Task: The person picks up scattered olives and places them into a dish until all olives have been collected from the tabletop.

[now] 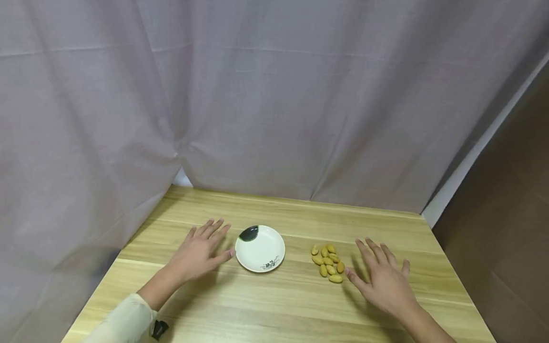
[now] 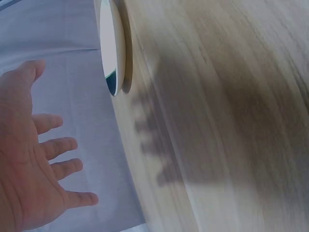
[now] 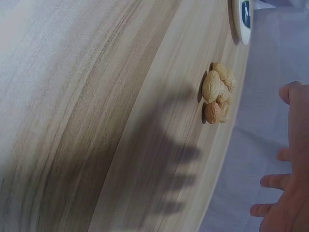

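Note:
A small white plate (image 1: 260, 252) with a dark patch and a floral sprig lies on the table. To its right several peanuts in their shells (image 1: 328, 261) form a loose cluster. My left hand (image 1: 198, 252) hovers left of the plate, fingers spread, its thumb tip near the rim. Over the table right of the peanuts is my right hand (image 1: 383, 281), also with spread fingers and holding nothing. In the left wrist view the left hand (image 2: 29, 159) is raised off the wood. The right wrist view has the right hand (image 3: 292, 179) apart from the peanuts (image 3: 217, 92).
The wooden table (image 1: 257, 309) fills the lower part of the head view. A grey curtain (image 1: 274, 105) hangs behind its back edge and along the left. At the right stands a dark brown surface (image 1: 506, 224). A black item (image 1: 159, 329) is by the left sleeve.

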Available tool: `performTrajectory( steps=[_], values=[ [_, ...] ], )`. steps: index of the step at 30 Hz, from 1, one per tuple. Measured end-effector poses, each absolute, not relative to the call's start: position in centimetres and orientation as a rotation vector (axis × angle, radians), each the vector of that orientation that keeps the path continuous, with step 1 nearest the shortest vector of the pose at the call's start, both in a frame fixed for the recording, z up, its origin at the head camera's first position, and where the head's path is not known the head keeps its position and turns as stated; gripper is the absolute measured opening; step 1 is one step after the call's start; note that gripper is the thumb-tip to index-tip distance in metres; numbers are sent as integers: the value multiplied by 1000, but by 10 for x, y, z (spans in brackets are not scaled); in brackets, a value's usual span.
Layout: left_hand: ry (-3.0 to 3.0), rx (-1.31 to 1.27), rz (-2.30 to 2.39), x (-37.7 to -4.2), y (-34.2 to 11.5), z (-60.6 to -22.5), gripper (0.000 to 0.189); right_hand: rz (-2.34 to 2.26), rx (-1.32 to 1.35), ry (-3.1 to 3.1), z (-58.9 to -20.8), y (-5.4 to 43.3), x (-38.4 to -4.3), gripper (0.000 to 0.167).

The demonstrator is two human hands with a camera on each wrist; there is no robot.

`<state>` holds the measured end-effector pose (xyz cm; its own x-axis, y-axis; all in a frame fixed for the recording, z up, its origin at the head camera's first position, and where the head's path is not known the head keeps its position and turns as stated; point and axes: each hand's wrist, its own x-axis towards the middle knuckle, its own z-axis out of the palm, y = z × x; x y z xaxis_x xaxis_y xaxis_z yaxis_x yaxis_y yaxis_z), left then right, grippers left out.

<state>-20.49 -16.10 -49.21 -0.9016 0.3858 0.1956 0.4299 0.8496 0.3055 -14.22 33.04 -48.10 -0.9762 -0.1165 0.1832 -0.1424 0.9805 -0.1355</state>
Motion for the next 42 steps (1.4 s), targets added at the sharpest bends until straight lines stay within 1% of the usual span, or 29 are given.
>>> performTrajectory(
  steps=[5, 18, 26, 34, 42],
  values=[
    [-2922, -643, -526, -205, -159, -494, 84, 209, 219, -2945, -480, 330, -147, 88],
    [-2956, -642, -605, -224, -144, -498, 86, 199, 278, -2916, -470, 334, -167, 87],
    [-2963, -646, -628, -224, -147, -502, 86, 183, 298, -2920, -472, 332, -171, 87],
    [-2970, -660, -650, -222, -148, -512, 89, 187, 315, -2923, -480, 331, -171, 86],
    [-2993, -692, -681, -209, -143, -526, 94, 182, 329, -2952, -494, 327, -154, 85]
  ],
)
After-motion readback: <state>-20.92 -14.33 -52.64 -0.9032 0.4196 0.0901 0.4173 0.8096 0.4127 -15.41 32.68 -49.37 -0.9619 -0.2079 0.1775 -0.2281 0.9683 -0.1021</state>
